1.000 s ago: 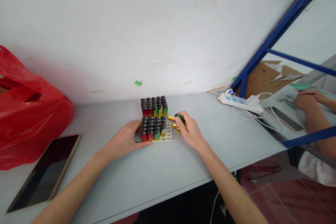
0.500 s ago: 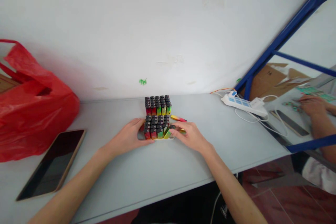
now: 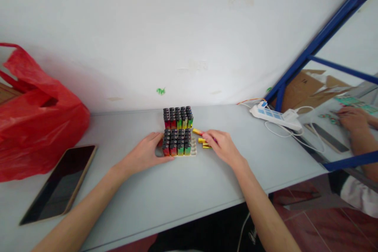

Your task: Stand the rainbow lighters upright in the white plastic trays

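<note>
Several lighters with black tops [image 3: 176, 141] stand upright in rows in a pale tray [image 3: 193, 152]. The tray's right-hand column shows bare slots. My left hand [image 3: 144, 151] is closed around the tray's left side, thumb along the front edge and fingers behind. To the right of the tray lie several loose yellow lighters [image 3: 207, 146], partly hidden by my right hand [image 3: 221, 145]. Its thumb and fingers are closed together over one of these, and the exact grip is partly covered. Directly behind stands a second block of upright lighters [image 3: 178, 117] in red, green and yellow.
A red plastic bag [image 3: 44, 126] and a dark-screened tablet [image 3: 59, 185] lie on the left. A white power strip [image 3: 276, 118] with cables sits at the right by a blue metal frame [image 3: 310, 53]. Beyond it, another person's hands [image 3: 351, 118] are over a table.
The tilted lighter my right hand held at the tray's front now stands upright in its row. That hand has moved right onto the loose lighters. My left hand stays at the tray.
</note>
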A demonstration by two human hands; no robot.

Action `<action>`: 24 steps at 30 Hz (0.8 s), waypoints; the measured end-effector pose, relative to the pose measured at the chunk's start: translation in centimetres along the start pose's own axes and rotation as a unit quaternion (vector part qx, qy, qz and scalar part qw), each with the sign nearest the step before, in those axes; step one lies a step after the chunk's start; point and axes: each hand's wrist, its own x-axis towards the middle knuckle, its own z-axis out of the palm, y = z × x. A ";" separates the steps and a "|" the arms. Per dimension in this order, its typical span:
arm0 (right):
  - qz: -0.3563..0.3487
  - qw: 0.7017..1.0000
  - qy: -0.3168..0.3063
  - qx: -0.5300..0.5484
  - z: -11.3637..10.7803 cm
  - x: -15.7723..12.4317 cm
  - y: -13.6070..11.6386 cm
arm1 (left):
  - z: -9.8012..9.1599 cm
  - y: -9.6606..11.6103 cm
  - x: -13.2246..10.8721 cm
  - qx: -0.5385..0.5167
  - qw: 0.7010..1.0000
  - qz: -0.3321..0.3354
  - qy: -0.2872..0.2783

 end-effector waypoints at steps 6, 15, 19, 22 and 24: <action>0.067 0.996 0.010 -0.067 -1.3 -0.5 4.4 | -0.3 0.3 -0.1 0.001 1.000 0.002 -0.002; 0.127 0.991 -0.016 -0.046 -0.7 0.2 4.9 | -0.5 0.5 0.0 -0.011 1.000 -0.011 -0.006; 0.143 0.990 0.016 -0.006 -0.5 0.1 4.4 | -0.7 0.4 0.1 -0.011 1.000 -0.002 -0.017; 0.146 0.987 0.066 0.026 -0.3 0.2 4.1 | -0.8 0.2 0.3 -0.008 1.000 0.008 -0.017; 0.143 0.982 0.117 0.046 -0.1 0.4 4.0 | -0.9 -0.1 0.3 -0.003 1.000 0.014 -0.012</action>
